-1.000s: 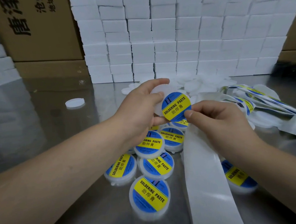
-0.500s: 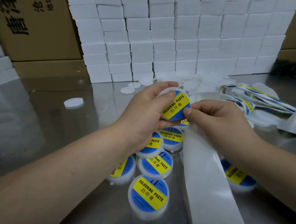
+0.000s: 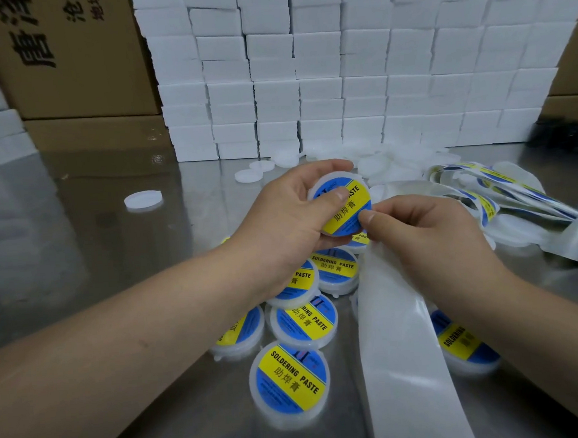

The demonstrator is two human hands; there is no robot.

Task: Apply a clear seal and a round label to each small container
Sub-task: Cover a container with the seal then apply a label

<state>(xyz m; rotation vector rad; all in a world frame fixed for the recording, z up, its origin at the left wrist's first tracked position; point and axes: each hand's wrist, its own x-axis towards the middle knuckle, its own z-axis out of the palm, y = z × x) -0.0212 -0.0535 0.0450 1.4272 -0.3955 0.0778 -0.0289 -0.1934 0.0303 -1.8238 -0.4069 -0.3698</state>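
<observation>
Since 0.5 s ago the left hand (image 3: 287, 219) has slid its thumb down onto the label (image 3: 350, 211), and the container (image 3: 327, 177) has tipped. Left of centre, 1 loose cap (image 3: 142, 199) lies on the table (image 3: 77, 240). The left hand grips the container at centre frame, held above the table. The right hand (image 3: 429, 239) has its fingers curled, its thumb and forefinger pinching the container's lower right edge. A white strip (image 3: 402, 347) runs down to the bottom edge.

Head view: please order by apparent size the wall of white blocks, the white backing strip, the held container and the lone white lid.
wall of white blocks
white backing strip
held container
lone white lid
Last two unsure: the container is nearer the camera.
</observation>
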